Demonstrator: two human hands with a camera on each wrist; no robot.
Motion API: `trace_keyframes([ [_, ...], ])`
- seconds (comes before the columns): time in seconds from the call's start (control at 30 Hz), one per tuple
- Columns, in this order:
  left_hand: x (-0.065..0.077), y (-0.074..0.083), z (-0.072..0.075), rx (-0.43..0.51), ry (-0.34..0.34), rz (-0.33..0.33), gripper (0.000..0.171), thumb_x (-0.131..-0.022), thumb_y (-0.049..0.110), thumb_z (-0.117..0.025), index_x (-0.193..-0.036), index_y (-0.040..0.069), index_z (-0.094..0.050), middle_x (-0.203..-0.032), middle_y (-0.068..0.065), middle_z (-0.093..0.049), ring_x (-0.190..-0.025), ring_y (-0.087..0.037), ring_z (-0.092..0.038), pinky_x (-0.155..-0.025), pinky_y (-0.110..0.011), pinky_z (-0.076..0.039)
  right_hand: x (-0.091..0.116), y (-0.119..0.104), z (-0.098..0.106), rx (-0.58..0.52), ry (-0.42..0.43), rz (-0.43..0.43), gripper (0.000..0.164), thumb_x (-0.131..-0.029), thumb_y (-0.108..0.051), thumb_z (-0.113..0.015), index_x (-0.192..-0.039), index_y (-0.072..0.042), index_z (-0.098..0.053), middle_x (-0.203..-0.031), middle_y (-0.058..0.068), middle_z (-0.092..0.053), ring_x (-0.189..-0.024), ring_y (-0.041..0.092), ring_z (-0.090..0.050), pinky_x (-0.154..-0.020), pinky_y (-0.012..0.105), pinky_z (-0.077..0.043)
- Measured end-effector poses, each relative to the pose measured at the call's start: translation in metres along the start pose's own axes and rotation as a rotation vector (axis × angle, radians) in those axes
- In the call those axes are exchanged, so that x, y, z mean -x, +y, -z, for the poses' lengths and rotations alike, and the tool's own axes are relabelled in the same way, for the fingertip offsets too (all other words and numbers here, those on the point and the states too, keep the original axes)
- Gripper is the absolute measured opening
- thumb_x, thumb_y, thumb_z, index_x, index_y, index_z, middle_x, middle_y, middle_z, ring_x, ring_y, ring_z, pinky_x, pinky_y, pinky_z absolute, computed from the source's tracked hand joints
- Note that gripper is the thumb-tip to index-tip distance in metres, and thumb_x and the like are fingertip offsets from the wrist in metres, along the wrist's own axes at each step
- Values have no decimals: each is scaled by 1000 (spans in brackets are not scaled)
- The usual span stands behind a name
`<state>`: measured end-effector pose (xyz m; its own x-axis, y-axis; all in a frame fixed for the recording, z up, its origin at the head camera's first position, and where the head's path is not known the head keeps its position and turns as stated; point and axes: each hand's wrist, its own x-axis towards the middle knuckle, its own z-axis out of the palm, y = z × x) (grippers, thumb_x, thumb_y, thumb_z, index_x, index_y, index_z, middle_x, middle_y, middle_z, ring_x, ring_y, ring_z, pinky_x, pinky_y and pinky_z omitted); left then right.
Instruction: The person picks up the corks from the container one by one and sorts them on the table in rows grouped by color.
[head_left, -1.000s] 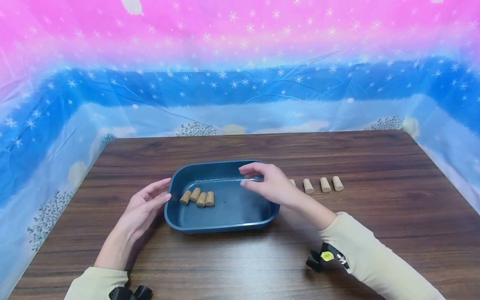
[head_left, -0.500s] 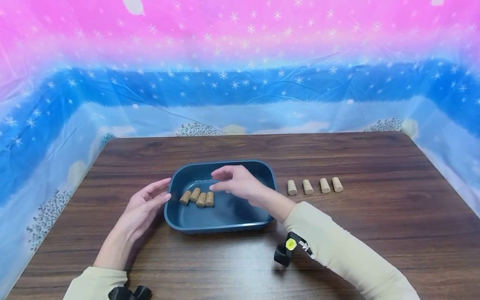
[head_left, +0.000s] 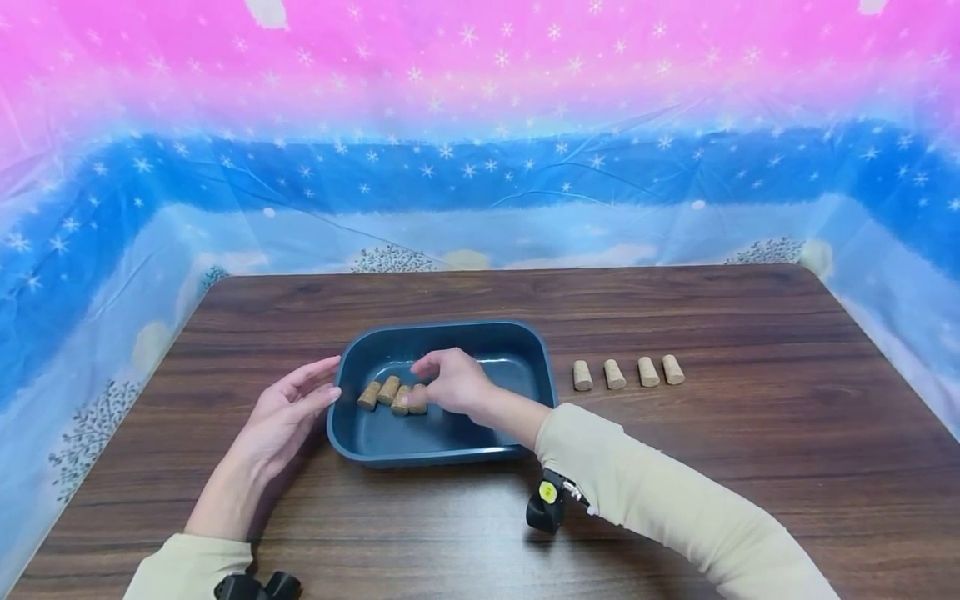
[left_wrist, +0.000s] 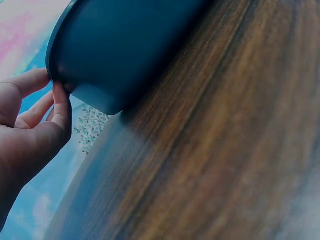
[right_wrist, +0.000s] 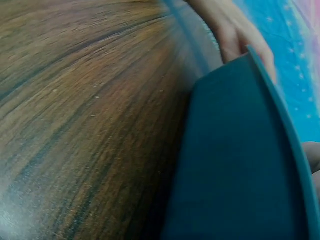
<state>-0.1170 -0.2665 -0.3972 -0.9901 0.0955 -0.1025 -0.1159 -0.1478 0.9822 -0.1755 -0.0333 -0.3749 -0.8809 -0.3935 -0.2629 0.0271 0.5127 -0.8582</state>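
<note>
A dark blue rectangular basin [head_left: 442, 455] stands on the table in the head view, with several cork stoppers [head_left: 368, 396] grouped in its left half. My left hand [head_left: 281, 421] rests its fingertips on the basin's left end. In the left wrist view, the thumb and fingers of that left hand [left_wrist: 37, 130] meet the basin's rim [left_wrist: 50, 55]. My right hand [head_left: 456, 385] reaches down inside the basin over the corks, thumb and index finger spread apart. Its thumb overlaps the corks on the right of the group. The right wrist view has only a sliver of this hand, beyond the basin wall [right_wrist: 235, 160].
To the right of the basin, several lighter corks [head_left: 615, 374] stand in a row on the brown wooden table [head_left: 750, 467]. A pink and blue snowflake cloth [head_left: 480, 167] hangs behind and at both sides.
My right hand has moved left from the basin's right side and lowered onto the corks inside, uncovering the row on the table. The left hand has stayed at the basin's left end.
</note>
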Motion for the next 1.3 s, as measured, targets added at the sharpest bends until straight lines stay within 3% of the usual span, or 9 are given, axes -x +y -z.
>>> trace_keyframes([
  [0.53, 1, 1, 2, -2, 4, 2, 39, -94, 4, -62, -132, 8, -55, -122, 3, -56, -110, -8, -57, -93, -18, -45, 0, 3, -8, 182, 24, 40, 37, -73, -6, -85, -107, -3, -71, -106, 5, -66, -102, 19, -58, -88, 32, -49],
  [0.73, 1, -1, 2, 3, -2, -5, 36, -94, 4, -61, -129, 10, -57, -121, 3, -57, -109, -8, -57, -93, -19, -46, 0, 3, -6, 150, 38, 32, 32, -73, -5, -84, -103, -6, -73, -97, 1, -65, -92, 16, -56, -81, 30, -49],
  [0.93, 0, -1, 0, 11, -8, -12, 34, -95, 3, -61, -128, 11, -58, -119, 4, -58, -108, -8, -58, -93, -19, -46, 3, 0, 1, 83, 42, 31, 33, -77, -8, -82, -109, -6, -72, -101, 2, -66, -98, 18, -57, -81, 33, -50],
  [1.13, 1, -1, 0, -6, -2, -5, 37, -95, 4, -61, -131, 9, -56, -120, 5, -57, -109, -7, -57, -93, -18, -45, 8, -1, 15, 0, -10, 74, 35, -81, -9, -78, -114, -4, -69, -107, 4, -67, -100, 18, -60, -82, 31, -52],
  [1.3, 1, -1, 0, 6, -2, -7, 35, -94, 3, -61, -128, 12, -58, -121, 5, -57, -109, -7, -57, -92, -18, -46, 11, -3, 26, -2, -34, 127, 37, -82, -10, -78, -118, -6, -68, -106, 3, -68, -95, 15, -62, -79, 29, -53],
])
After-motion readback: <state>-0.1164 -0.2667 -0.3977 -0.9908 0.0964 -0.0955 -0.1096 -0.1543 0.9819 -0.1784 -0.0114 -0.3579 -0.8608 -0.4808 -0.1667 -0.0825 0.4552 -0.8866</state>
